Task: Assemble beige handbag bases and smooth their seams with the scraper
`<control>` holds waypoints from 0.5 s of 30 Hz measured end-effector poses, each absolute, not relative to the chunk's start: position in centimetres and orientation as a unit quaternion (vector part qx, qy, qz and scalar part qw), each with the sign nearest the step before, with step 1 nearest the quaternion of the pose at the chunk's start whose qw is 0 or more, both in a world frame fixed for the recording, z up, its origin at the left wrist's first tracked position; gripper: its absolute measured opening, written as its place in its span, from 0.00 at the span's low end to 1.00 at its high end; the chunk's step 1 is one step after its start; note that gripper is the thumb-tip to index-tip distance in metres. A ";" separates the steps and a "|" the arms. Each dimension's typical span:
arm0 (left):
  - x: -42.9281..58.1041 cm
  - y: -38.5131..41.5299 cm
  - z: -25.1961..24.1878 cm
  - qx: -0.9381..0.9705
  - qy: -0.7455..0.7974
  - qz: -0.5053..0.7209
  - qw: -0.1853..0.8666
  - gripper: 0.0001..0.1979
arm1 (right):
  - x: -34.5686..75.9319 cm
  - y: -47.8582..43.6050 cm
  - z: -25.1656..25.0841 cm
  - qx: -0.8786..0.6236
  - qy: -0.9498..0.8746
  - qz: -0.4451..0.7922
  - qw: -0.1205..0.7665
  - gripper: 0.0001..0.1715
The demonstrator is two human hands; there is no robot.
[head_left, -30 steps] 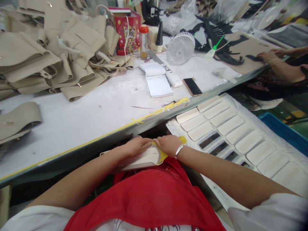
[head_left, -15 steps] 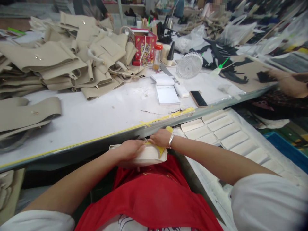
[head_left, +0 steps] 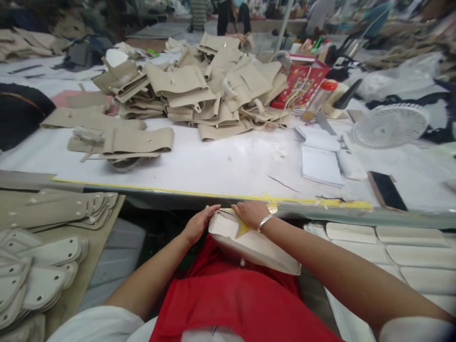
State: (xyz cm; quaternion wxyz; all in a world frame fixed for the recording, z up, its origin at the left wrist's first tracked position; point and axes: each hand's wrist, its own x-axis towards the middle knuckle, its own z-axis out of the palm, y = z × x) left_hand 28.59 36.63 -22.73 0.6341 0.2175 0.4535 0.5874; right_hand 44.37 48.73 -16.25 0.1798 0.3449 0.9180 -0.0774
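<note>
A cream-coloured bag point(head_left: 263, 249) lies tilted across my lap, over the red apron point(head_left: 245, 304). My left hand point(head_left: 200, 223) grips the bag at its far left corner, with the fingertips on the edge. Over the bag's far edge, my right hand point(head_left: 250, 214) is closed around a flat yellow tool point(head_left: 242, 231). One pointed part of this tool shows below the fingers and a rounded end beyond the wrist; its exact kind I cannot make out. A silvery bracelet is on my right wrist. The right fingertips are partly hidden.
Beige bag pieces point(head_left: 178, 83) are heaped on the white table point(head_left: 213, 164). A notepad point(head_left: 320, 164), phone point(head_left: 387, 190) and white fan point(head_left: 390, 124) lie at right. Cream panels point(head_left: 413, 259) stand in rows below. Riveted pieces point(head_left: 42, 280) are stacked at left. Another person point(head_left: 233, 21) is across the table.
The view has swung left. The bag has turned and now extends to the right under my right forearm. My left hand has moved from the bag's top to its far left corner.
</note>
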 end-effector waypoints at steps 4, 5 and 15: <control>29.2 37.2 -23.0 0.157 0.425 0.607 0.653 0.31 | 41.9 49.1 -16.0 0.312 0.930 -0.070 0.184 0.34; 29.2 37.3 -23.0 0.142 0.422 0.605 0.660 0.33 | 41.5 49.3 -16.0 0.294 0.936 -0.067 0.183 0.34; 29.6 36.8 -23.8 0.136 0.511 0.605 0.595 0.24 | 39.3 50.9 -16.6 0.128 0.976 -0.053 0.167 0.31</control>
